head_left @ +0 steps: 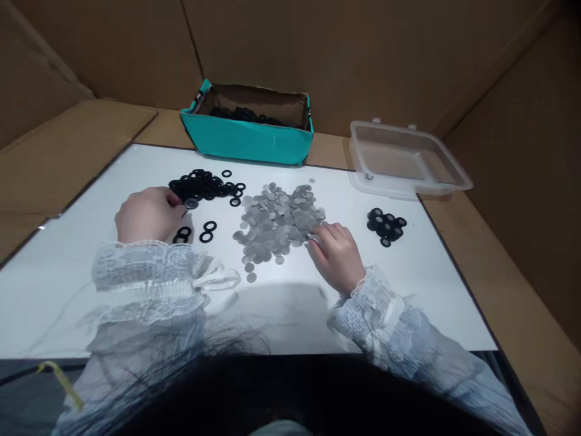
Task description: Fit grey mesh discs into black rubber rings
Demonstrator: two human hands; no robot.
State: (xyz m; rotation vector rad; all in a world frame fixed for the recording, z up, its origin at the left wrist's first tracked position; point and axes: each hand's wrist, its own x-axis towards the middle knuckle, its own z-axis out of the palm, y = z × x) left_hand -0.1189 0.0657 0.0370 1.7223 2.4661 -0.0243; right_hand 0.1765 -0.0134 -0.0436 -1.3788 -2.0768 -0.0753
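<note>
At the left, my left hand [147, 215] is closed in a pinch by the front of a heap of black rings [206, 184]. A black ring with a grey centre [191, 204] shows at its fingertips; its grip is partly hidden. My right hand [336, 253] has its thumb and fingers together at the right edge of a pile of thin silver-grey discs [276, 221]. Between those fingertips is a shiny disc [313, 237]. Several loose rings [207, 231] lie just right of my left hand.
A teal box [249, 142] holding more black rings stands at the back. To its right is a clear plastic container [408, 163]. A cluster of black rings with grey centres [387, 226] lies at the right of the white board [272, 309]. Cardboard walls [363, 54] surround the table.
</note>
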